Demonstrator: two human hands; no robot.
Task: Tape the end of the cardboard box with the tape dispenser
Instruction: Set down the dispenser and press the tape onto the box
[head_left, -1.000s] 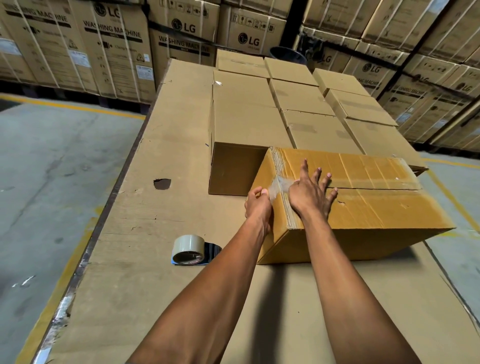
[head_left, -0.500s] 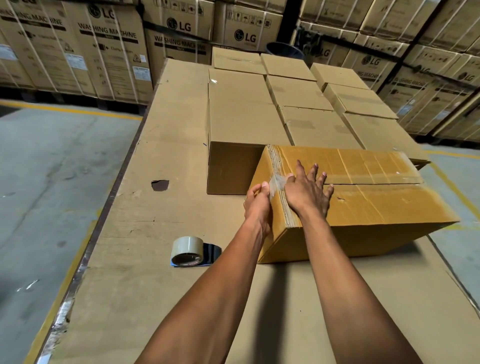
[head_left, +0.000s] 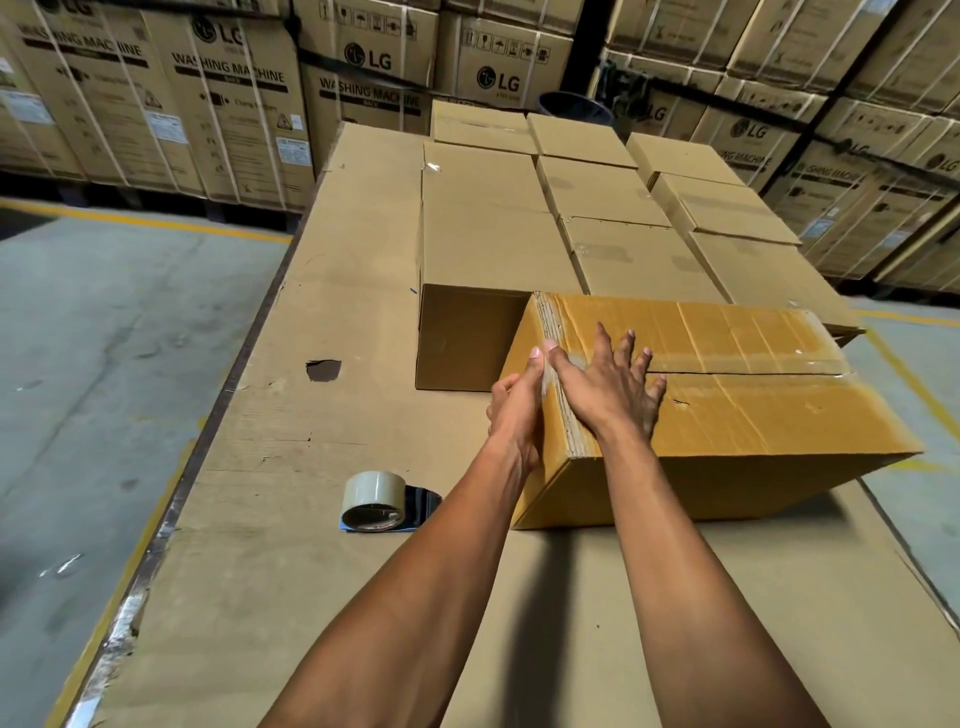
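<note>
Two bare forearms reach forward over a cardboard-covered worktop. The tape dispenser lies untouched near the worktop's left edge. Further in, the cardboard box lies on its side. The left hand presses its end; the right hand, fingers spread, flattens clear tape over the top edge. It looks light, stiff but dentable; steady it by its corners. The tape is hard to make out, and the end face is mostly hidden.

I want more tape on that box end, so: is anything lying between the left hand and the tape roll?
Nothing visible does. The tape dispenser lies on bare cardboard, below and left of the left hand, which presses the end of the cardboard box. The right hand lies flat on the box top.
</note>
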